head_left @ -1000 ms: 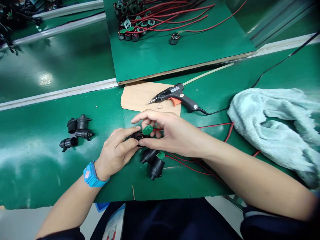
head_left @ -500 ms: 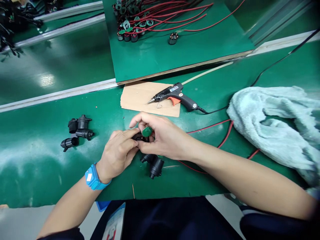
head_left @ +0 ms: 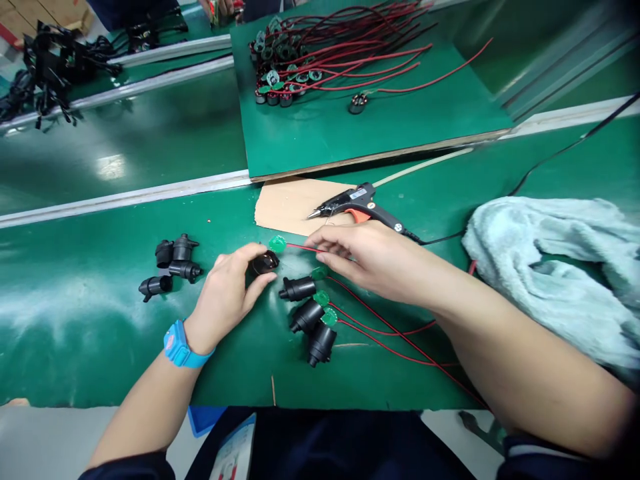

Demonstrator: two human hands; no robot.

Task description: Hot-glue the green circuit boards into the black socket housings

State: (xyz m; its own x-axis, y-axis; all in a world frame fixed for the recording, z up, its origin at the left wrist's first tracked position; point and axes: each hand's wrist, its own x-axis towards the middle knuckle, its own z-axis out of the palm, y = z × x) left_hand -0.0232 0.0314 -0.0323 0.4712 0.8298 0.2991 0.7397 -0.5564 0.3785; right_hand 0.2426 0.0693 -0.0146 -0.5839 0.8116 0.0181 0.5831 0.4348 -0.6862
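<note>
Between the thumb and index finger of my left hand [head_left: 225,290] is a black round housing [head_left: 265,263], tilted so that its open end with dark, coppery insides shows. A small green circuit board [head_left: 278,244] sits just above the housing's edge. From it a red wire [head_left: 303,248] runs into the curled fingers of my right hand [head_left: 350,257], which are closed around it. Below the hands lie black housings [head_left: 307,315] with green boards [head_left: 329,317] at their ends and red wires trailing right.
A glue gun [head_left: 363,203] rests on cardboard [head_left: 285,200] behind my right hand. Several black housings [head_left: 184,249] lie at left. Wired motor parts [head_left: 285,63] crowd a raised green board [head_left: 310,137]. A pale towel [head_left: 510,233] lies right. Another person's hand [head_left: 220,8] shows at the top.
My right hand has drawn back to the right from the housing, bringing the red wire into sight. The green board now lies over the housing's far edge. The view has shifted slightly.
</note>
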